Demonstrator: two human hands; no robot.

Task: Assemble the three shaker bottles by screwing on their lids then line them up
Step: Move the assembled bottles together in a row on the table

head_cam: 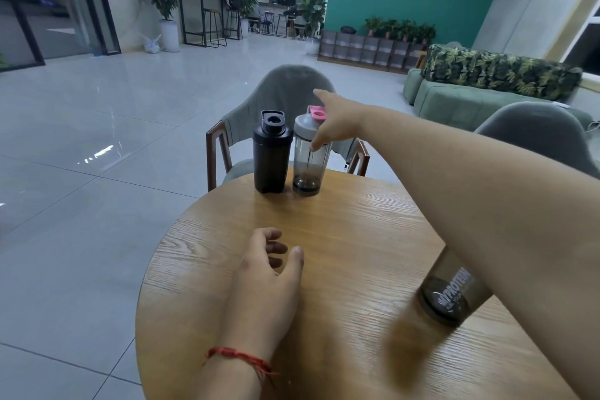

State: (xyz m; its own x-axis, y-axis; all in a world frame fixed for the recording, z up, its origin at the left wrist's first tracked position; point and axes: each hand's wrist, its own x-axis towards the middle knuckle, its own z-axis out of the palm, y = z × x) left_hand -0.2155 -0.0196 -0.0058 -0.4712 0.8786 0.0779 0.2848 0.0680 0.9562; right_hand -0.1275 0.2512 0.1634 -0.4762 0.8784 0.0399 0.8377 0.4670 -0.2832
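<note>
Right forearm crossed the near-right of the table and hid the top of the smoky translucent shaker bottle with white MYPROTEIN lettering (454, 292), so couldn't tell whether its lid was on. Grey upholstered chair with wooden arms (292, 91) stood just past the far table edge, a second grey chair (535, 133) at right. Round light-wood grain table (341, 269) sat on glossy grey floor tiles; teal wall, leaf-print green sofa (487, 81), potted plants and bar stools further back. Matte black shaker bottle with black flip-cap lid (272, 153) and clear smoky shaker bottle with grey lid and pink flip cap (308, 153) stood upright, just beside each other at the far edge. Right hand (337, 123) was spread loose at the pink-capped lid, thumb against the clear wall, not clamped on it. Left hand (269, 273), red string at the wrist, rested on the table, fingers slack, holding nothing.
</note>
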